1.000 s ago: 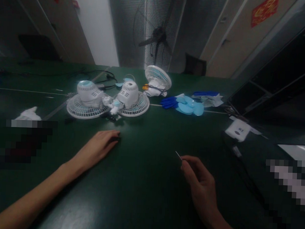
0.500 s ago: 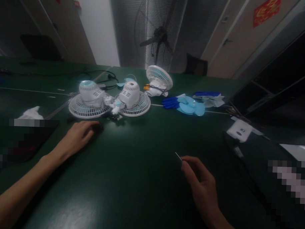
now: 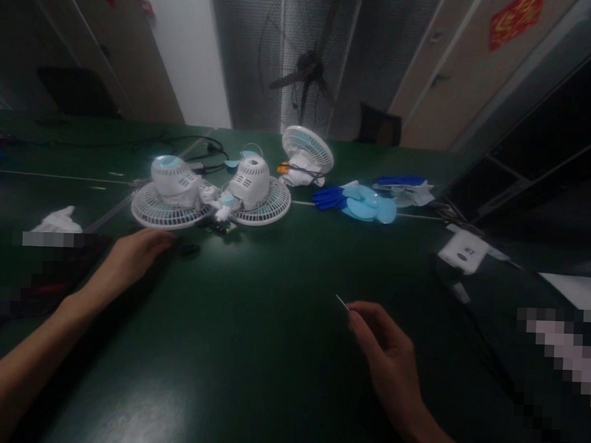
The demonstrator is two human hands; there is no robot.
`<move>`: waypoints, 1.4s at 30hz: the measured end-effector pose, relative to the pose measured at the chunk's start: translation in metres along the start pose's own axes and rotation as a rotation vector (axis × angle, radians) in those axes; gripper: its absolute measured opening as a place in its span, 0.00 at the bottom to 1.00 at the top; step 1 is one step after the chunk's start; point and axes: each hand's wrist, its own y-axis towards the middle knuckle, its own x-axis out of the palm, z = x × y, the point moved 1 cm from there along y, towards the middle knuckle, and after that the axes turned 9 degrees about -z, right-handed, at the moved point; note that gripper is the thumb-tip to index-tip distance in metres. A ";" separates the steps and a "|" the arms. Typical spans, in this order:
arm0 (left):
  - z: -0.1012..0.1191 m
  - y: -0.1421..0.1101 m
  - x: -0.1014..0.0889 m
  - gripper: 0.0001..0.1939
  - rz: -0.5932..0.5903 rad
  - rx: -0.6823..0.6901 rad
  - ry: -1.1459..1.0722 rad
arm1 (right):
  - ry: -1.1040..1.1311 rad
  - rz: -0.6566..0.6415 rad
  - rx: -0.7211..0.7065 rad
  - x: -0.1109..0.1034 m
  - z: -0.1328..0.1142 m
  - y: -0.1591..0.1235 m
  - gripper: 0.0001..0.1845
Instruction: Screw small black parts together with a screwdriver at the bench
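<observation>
My left hand (image 3: pixel 138 251) is over the green table (image 3: pixel 252 349), just in front of the left small white fan (image 3: pixel 173 191). Its fingers stretch forward with nothing visible in them, though the undersides are hidden. A small dark round piece (image 3: pixel 190 251) lies a little right of its fingertips, apart from them. My right hand (image 3: pixel 385 347) pinches a thin metal rod (image 3: pixel 342 302) between thumb and fingertips, its tip pointing up and left. A second white fan (image 3: pixel 257 194) lies against the first, both grille down.
Farther back is a third white fan (image 3: pixel 305 158), tilted. Light-blue fan blades (image 3: pixel 371 205) lie beside blue gloves (image 3: pixel 329 197). A white box-like piece (image 3: pixel 463 251) is at right; crumpled white material (image 3: pixel 58 219) is at left. Black cables (image 3: pixel 182 140) cross the back.
My left hand has drawn back to the left, away from the small dark round piece, which now shows in full on the table. My right hand has barely moved.
</observation>
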 end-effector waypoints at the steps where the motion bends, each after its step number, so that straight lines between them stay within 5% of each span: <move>1: -0.001 0.000 -0.001 0.29 -0.009 -0.024 -0.005 | -0.001 -0.004 -0.002 0.000 0.000 0.000 0.15; 9: 0.002 -0.004 -0.007 0.27 -0.020 -0.160 -0.019 | 0.020 -0.016 0.003 -0.001 -0.004 0.000 0.15; 28: 0.008 -0.003 -0.011 0.21 -0.058 -0.205 -0.045 | 0.018 -0.027 0.000 0.000 0.003 0.001 0.14; 42: 0.039 -0.011 -0.014 0.32 -0.036 -0.142 -0.200 | 0.023 -0.048 -0.001 0.000 0.002 0.000 0.14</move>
